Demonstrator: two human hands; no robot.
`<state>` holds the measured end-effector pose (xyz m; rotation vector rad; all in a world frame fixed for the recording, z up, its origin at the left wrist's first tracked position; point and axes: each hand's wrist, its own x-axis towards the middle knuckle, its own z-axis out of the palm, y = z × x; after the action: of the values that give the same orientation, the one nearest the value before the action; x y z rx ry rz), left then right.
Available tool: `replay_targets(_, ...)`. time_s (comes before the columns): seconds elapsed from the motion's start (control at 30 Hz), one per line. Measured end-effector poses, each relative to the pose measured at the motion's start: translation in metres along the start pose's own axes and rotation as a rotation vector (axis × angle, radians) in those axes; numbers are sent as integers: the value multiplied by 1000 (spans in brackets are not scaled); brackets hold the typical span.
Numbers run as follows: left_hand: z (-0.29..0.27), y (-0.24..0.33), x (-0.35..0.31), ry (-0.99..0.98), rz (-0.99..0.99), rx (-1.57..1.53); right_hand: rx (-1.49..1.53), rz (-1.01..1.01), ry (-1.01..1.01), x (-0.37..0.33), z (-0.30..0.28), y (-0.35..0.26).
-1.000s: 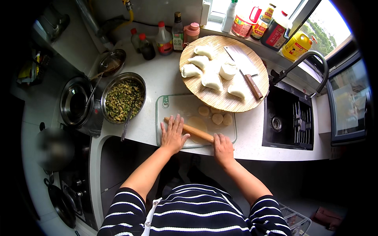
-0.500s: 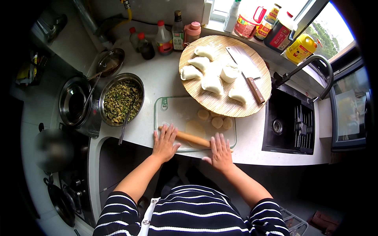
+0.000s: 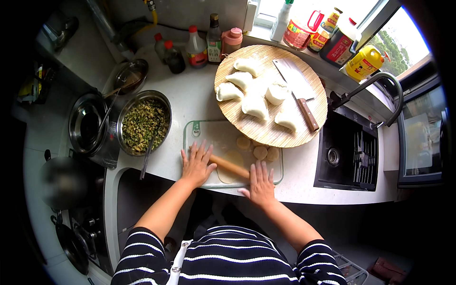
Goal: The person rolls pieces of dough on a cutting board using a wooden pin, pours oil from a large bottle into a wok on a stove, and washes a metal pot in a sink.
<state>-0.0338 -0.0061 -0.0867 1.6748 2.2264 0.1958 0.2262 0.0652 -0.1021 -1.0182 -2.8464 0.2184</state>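
A wooden rolling pin [image 3: 229, 166] lies across a flattened dough round [image 3: 232, 167] on a clear cutting board [image 3: 203, 131]. My left hand [image 3: 196, 164] presses flat on the pin's left end with fingers spread. On the pin's right end rests my right hand [image 3: 260, 183], palm down and fingers apart. Three small dough discs [image 3: 259, 150] sit on the board just beyond the pin.
A round bamboo tray [image 3: 247, 121] behind the board carries several folded dumplings, a dough lump and a cleaver [image 3: 299, 92]. A metal bowl of chopped green filling [image 3: 144, 123] stands left, beside pots. A black sink [image 3: 349, 154] is right; bottles line the back.
Both hands and the rolling pin slid toward me half a second ago, then moved forward again over the dough. The dough round looks wider.
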Motion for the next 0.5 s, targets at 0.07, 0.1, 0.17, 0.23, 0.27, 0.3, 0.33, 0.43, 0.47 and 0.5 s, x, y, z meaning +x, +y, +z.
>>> replay_targets(0.07,-13,17,44,-14,-46,20,-29,157,15,36,1,20)
replay_targets(0.1,-18,24,59,-19,-75,34,-59,207,96,48,5,27)
replay_targets(0.17,-18,29,73,7,-110,19,-84,258,-17,56,-5,23)
replay_targets(0.23,-15,29,74,25,-94,11,-92,218,50,47,-3,17)
replay_targets(0.27,-9,25,58,27,-58,11,-49,201,-47,31,-1,12)
replay_targets(0.3,-4,18,38,30,-34,18,4,173,-142,18,-5,4)
replay_targets(0.33,1,15,19,28,-23,6,39,103,-135,2,-5,-2)
replay_targets(0.43,10,6,-9,27,-21,37,49,29,-91,-8,-7,-9)
replay_targets(0.47,11,6,3,14,-37,24,32,71,-89,5,-7,-3)
replay_targets(0.5,4,11,16,2,-56,11,15,108,-88,19,-10,4)
